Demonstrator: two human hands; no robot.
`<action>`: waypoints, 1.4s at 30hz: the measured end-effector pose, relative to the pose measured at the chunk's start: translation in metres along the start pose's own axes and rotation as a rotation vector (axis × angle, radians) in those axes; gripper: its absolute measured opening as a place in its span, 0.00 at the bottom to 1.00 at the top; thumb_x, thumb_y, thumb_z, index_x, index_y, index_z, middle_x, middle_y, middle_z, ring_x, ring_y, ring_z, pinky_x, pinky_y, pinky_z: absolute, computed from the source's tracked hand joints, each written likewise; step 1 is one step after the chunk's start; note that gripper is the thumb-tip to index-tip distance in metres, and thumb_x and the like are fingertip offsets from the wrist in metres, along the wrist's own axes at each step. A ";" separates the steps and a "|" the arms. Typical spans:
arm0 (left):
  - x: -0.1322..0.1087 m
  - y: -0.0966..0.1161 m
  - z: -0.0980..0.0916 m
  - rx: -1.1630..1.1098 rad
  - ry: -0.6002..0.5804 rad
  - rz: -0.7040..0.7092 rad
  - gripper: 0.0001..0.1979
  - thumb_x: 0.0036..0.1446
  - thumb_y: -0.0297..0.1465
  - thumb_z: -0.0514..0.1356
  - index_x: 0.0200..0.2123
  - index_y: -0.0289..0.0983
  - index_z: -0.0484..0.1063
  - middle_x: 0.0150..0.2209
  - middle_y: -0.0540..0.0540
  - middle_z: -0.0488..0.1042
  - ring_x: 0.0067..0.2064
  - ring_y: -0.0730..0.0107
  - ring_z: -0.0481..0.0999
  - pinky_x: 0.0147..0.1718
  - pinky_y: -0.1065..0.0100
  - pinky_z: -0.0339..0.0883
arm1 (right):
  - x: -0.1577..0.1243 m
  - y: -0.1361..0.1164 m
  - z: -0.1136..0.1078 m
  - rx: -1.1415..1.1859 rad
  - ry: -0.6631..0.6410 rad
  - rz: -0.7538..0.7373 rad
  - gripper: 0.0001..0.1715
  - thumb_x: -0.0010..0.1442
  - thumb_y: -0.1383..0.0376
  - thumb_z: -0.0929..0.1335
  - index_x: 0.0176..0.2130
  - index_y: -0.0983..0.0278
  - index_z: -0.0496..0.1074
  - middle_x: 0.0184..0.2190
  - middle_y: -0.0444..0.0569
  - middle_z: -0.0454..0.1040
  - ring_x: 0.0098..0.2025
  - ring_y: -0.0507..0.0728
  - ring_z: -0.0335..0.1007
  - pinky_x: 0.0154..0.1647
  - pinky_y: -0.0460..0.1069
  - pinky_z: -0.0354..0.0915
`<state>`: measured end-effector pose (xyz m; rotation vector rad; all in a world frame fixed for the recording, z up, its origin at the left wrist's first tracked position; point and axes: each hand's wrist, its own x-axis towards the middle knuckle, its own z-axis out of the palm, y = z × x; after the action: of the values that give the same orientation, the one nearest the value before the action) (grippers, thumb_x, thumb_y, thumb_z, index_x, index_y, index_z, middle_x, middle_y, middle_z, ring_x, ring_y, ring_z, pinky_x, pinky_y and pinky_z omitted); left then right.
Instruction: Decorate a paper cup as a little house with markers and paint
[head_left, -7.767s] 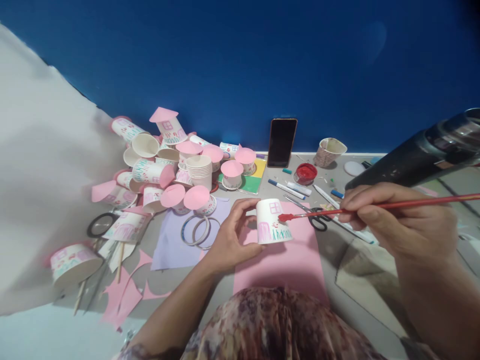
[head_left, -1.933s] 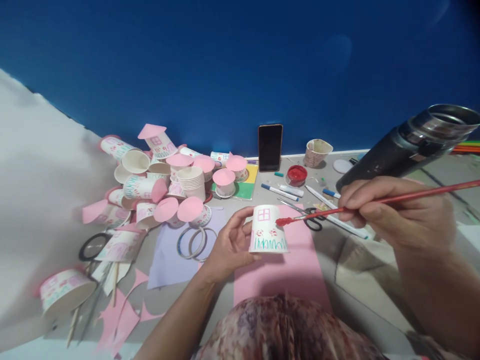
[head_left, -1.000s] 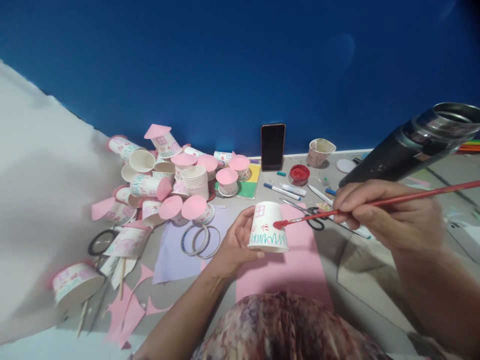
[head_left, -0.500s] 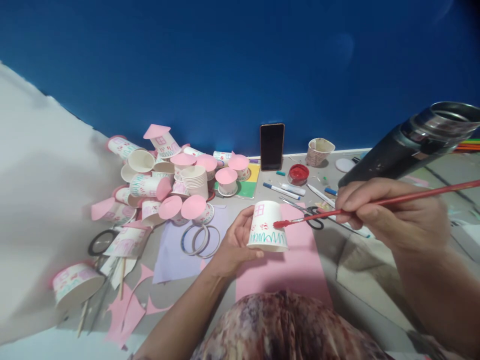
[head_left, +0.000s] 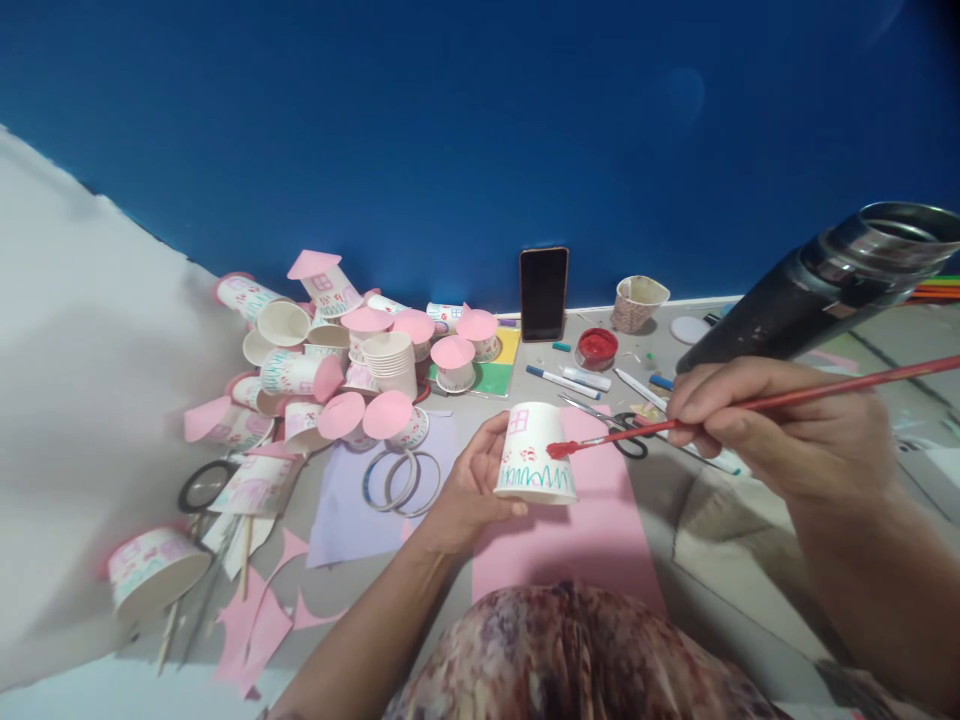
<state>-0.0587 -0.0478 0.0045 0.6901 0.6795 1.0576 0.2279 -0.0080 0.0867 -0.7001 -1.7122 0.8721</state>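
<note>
My left hand (head_left: 469, 485) is wrapped round an upside-down white paper cup (head_left: 534, 452) drawn with a pink window, red marks and green grass. It holds the cup over a pink paper sheet (head_left: 577, 525). My right hand (head_left: 772, 425) pinches a long red paintbrush (head_left: 750, 405). The brush's red-loaded tip touches the cup's right side.
A heap of decorated cups with pink roofs (head_left: 330, 350) lies at the left, with tape rings (head_left: 397, 480) and pink scraps (head_left: 255, 620) nearer me. A phone (head_left: 543, 293) leans on the blue wall. A red paint pot (head_left: 598, 348), markers, scissors (head_left: 615, 430) and a dark metal flask (head_left: 817, 290) stand at right.
The cup has been turned in my left hand, so the window has moved to the left side. The brush tip stays at the cup's right side.
</note>
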 end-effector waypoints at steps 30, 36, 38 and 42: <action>-0.002 -0.005 -0.003 -0.030 -0.009 -0.061 0.53 0.32 0.28 0.85 0.64 0.44 0.72 0.57 0.38 0.82 0.52 0.51 0.84 0.45 0.62 0.76 | 0.005 0.000 -0.002 0.068 -0.037 -0.059 0.05 0.68 0.64 0.75 0.43 0.58 0.85 0.27 0.50 0.82 0.30 0.58 0.77 0.26 0.51 0.73; -0.002 -0.002 0.000 -0.055 -0.015 -0.077 0.51 0.31 0.26 0.85 0.62 0.42 0.74 0.57 0.38 0.82 0.52 0.52 0.83 0.46 0.63 0.76 | 0.004 -0.002 -0.001 0.061 0.018 -0.054 0.04 0.68 0.63 0.75 0.42 0.58 0.85 0.25 0.48 0.80 0.28 0.56 0.76 0.25 0.51 0.73; -0.002 -0.001 0.001 -0.068 -0.020 -0.076 0.51 0.31 0.26 0.85 0.62 0.42 0.74 0.55 0.39 0.83 0.50 0.55 0.84 0.45 0.65 0.76 | 0.004 -0.003 -0.001 0.061 0.022 -0.053 0.04 0.68 0.63 0.75 0.42 0.58 0.85 0.24 0.47 0.79 0.27 0.56 0.75 0.24 0.50 0.72; -0.003 -0.001 0.001 -0.053 -0.022 -0.065 0.51 0.32 0.28 0.85 0.62 0.42 0.74 0.55 0.38 0.82 0.49 0.55 0.84 0.45 0.64 0.75 | 0.004 -0.003 -0.001 0.071 -0.013 -0.063 0.04 0.68 0.63 0.75 0.43 0.58 0.85 0.26 0.48 0.81 0.28 0.57 0.76 0.25 0.51 0.73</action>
<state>-0.0584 -0.0509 0.0046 0.6292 0.6485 1.0029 0.2277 -0.0060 0.0912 -0.5911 -1.6967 0.8909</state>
